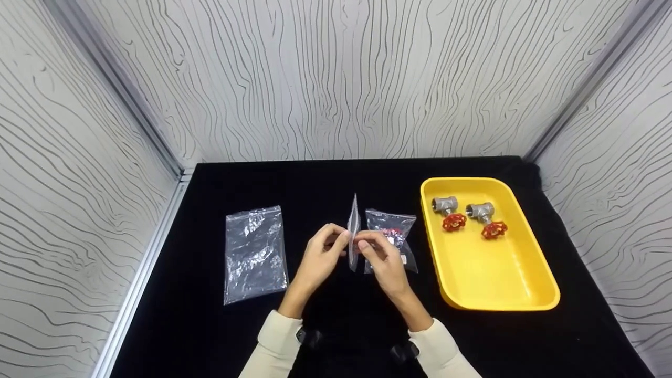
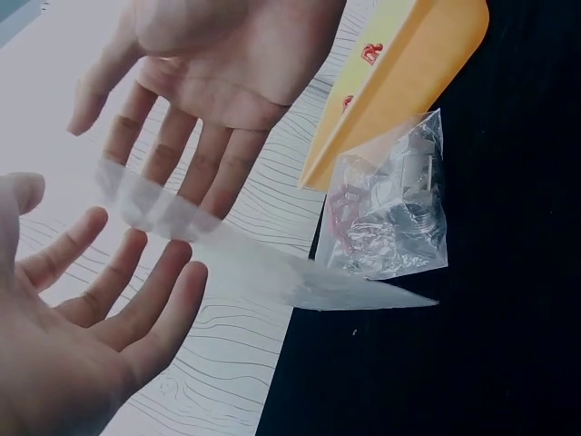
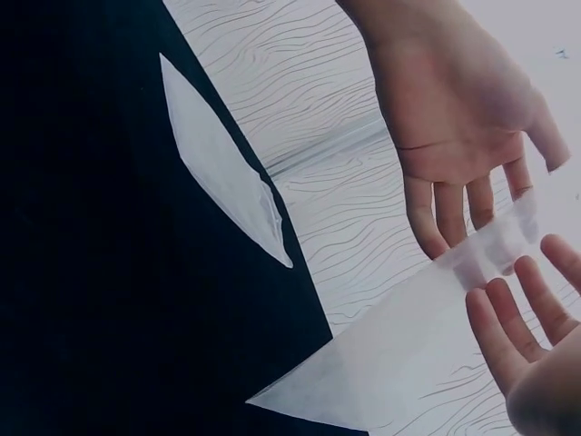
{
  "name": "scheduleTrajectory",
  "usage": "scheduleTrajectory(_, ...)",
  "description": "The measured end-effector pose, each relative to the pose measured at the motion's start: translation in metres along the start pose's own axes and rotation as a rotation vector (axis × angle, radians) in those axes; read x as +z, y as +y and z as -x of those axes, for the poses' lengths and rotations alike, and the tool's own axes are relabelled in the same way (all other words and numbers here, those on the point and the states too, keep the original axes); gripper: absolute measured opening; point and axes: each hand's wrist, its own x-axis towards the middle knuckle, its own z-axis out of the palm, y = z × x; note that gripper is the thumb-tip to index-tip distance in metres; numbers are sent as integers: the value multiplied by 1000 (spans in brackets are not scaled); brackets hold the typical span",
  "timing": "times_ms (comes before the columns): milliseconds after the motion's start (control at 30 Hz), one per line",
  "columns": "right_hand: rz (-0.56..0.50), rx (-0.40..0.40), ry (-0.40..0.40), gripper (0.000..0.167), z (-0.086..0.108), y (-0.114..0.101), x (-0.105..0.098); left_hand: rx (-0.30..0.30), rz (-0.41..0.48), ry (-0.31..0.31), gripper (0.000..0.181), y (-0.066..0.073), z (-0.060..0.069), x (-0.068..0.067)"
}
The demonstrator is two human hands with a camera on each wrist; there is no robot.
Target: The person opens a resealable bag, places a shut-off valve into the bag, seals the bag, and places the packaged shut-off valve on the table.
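Observation:
A clear plastic zip bag (image 1: 354,215) stands edge-on between my two hands above the black table. My left hand (image 1: 320,252) pinches its left side, thumb against the plastic. From the other side my right hand (image 1: 386,265) pinches the bag with thumb and forefinger. Both wrist views show the bag (image 2: 272,272) hanging thin and flat between the fingers, with no contents visible in it. Just beyond my right hand lies a second clear bag (image 1: 391,216) holding a metal valve with a red handwheel; the hand partly hides it.
Flat on the left lies another clear zip bag (image 1: 254,257). On the right is a yellow tray (image 1: 499,286), with two metal valves (image 1: 447,205) with red handwheels near its far end. Wood-patterned walls (image 1: 336,79) enclose the back and sides.

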Motion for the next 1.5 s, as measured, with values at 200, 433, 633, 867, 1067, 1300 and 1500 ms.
scheduleTrajectory(200, 38, 6, -2, 13, 0, 0, 0, 13, -86, 29, 17, -3, 1, 2)
scheduleTrajectory(433, 24, 78, 22, 17, -2, -2, 0, 9, -97, 12, 17, -3, 1, 3)
scheduleTrajectory(633, 7, 102, 24, 19, -5, -6, 0, 27, -91, 7, 16, 0, 0, 2)
scheduleTrajectory(867, -16, 132, 28, 19, -7, -8, 1, 39, -102, 3, 14, 2, 0, 0)
scheduleTrajectory(1067, -32, 170, 34, 18, -8, -7, 2, 59, -128, 9, 17, 5, 1, 1)
scheduleTrajectory(1300, -52, 194, 40, 17, -10, -8, 3, 99, -256, 40, 15, 11, 4, 3)
scheduleTrajectory(1500, 2, 214, 78, 15, -11, -8, 3, 111, -296, 63, 8, 17, 6, 5)
